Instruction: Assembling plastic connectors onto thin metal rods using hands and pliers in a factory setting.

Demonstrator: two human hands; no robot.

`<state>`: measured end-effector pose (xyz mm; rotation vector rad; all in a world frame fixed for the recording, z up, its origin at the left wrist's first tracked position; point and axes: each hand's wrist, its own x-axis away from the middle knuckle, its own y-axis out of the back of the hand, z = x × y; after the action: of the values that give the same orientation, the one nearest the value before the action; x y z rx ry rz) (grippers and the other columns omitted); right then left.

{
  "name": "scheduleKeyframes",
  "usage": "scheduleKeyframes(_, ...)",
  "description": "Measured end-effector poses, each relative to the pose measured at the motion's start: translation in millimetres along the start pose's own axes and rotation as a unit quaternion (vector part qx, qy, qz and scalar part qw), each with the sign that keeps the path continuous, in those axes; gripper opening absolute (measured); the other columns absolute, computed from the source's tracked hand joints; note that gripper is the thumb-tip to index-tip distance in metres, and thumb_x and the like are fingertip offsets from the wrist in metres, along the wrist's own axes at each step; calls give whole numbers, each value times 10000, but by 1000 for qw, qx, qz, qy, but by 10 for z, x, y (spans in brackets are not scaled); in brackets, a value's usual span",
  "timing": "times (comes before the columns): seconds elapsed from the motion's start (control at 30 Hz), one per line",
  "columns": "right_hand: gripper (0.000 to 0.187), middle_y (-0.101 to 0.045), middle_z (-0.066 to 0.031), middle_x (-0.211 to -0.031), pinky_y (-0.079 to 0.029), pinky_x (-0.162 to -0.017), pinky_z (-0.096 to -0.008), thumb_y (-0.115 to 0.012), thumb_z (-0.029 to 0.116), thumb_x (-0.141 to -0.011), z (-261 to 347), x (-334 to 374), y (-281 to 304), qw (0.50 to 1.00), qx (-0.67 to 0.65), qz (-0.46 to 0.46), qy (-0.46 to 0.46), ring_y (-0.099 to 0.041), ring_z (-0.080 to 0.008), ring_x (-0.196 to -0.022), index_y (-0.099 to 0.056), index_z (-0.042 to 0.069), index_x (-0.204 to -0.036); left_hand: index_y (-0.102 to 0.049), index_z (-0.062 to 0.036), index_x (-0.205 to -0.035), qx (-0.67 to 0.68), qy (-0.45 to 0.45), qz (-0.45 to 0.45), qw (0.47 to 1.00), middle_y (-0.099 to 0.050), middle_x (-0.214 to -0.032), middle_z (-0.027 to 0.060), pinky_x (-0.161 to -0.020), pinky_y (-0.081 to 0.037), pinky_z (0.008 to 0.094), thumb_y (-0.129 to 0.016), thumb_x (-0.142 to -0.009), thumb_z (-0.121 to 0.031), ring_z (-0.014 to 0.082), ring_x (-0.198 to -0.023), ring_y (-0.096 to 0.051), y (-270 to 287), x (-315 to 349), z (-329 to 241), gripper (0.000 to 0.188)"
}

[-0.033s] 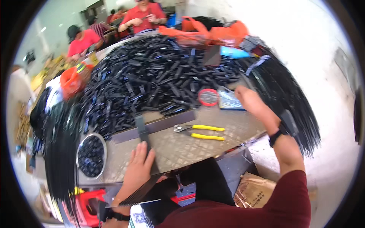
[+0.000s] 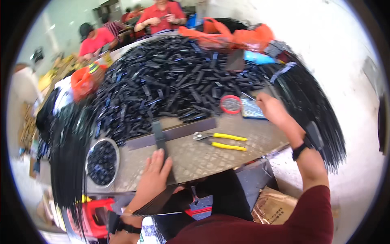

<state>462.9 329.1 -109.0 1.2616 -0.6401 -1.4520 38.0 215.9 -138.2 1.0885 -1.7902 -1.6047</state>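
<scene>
My left hand [image 2: 154, 175] lies flat with its fingers stretched out on a long dark strip [image 2: 159, 136], near the front edge of the table. The strip crosses a low grey-brown bar [image 2: 185, 129]. Over on the right, my right hand [image 2: 270, 106] is closed on a thin, light-coloured rod-like tool [image 2: 248, 96]. That tool slants over a flat blue-and-white box [image 2: 252, 110]; its grip is hidden in my fingers. Left of the box sits a round red-rimmed dish [image 2: 231, 104] of small grey pieces. Between my hands lie pliers [image 2: 221, 141] with yellow handles, jaws pointing left.
A broad heap of short black pieces [image 2: 162, 77] covers the table beyond the bar. Long black strips hang at the left [image 2: 71, 150] and right [image 2: 310, 105]. A round container [image 2: 102, 162] holds black pieces. Orange bags [image 2: 254, 38] stand at the back; co-workers sit beyond.
The whole view has shifted slightly, so everything appears a little farther right. Both hands keep nearly the same places relative to the table.
</scene>
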Motion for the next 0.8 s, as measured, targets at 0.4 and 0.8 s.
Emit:
scheduleKeyframes(0.4, 143, -572, -85, -860, -502, -684, -379, -569, 122, -835, 1837, -629, -1008, 954, -42, 66, 288, -599, -282, -814, -636, 100, -960, -466, -12, -1295, -62, -23, -29, 997, -363, -1389, 285, -1073, -275, 514, -626, -765, -534, 425, -1306, -357, -119, 38, 175, 761)
scheduleKeyframes(0.8, 225, -589, -86, -845, -505, -703, -383, -564, 129, -843, 1794, -744, -1330, 961, -19, 79, 266, -599, -282, -834, -672, 141, -1040, -453, -8, -1303, -3, -9, -21, 1000, -353, -1387, 299, -1076, -265, 520, -630, -735, -592, 441, -1310, -337, -89, 22, 171, 833)
